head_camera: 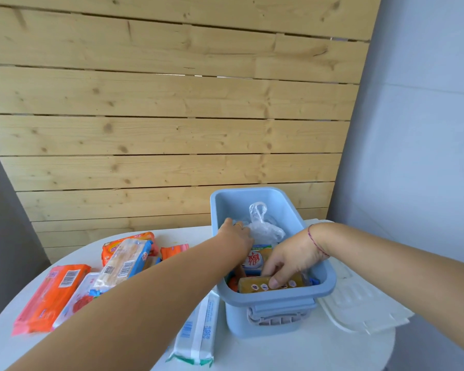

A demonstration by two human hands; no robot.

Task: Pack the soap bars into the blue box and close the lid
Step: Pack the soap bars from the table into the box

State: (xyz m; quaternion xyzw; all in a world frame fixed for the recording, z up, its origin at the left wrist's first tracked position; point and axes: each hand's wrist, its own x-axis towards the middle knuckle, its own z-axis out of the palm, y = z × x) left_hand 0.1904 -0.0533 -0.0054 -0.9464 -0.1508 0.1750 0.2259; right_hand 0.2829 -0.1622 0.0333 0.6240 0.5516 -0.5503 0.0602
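Note:
The blue box point(268, 319) stands open on the white table, with several wrapped soap bars and a crumpled clear plastic bag point(264, 228) inside. My right hand point(289, 261) reaches into the box, its fingers closed on a yellow-brown soap bar point(255, 286) at the near end. My left hand point(236, 236) rests on the box's left rim, fingers down inside next to the bag. More soap packs lie to the left: an orange pack point(48, 298), a blue-edged pale pack point(123, 263), and a white pack point(198, 330) beside the box. The white lid point(359, 301) lies to the box's right.
The round white table point(292, 352) ends close on the right and near sides. A wooden slat wall stands right behind the table. Another orange pack point(174, 250) lies behind my left forearm.

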